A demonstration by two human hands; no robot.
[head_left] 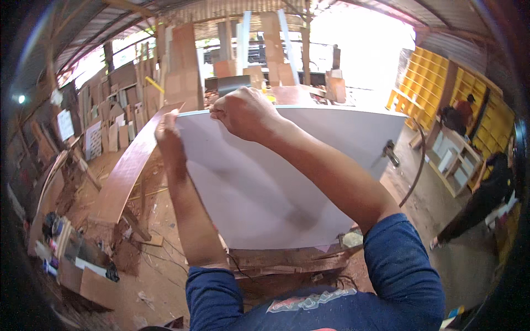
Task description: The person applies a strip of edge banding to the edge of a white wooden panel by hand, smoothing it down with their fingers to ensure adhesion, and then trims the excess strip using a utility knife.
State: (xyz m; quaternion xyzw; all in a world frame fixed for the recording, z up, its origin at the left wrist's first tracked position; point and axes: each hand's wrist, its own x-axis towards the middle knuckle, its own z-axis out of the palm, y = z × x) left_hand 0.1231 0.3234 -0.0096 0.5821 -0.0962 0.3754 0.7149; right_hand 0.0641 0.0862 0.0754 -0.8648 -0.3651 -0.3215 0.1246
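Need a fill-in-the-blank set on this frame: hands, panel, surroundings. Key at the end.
1. The left hand is at the far ____ corner of the pale panel.
2. Of the panel's near and far edges, the right hand is at the ____ one.
3. The person's short sleeves are dark ____.
4. The gridded frames at the right of the picture are ____ in colour.

Missing words: left; far; blue; yellow

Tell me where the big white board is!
In the head view, the white board is in the middle, right of the long brown plank.
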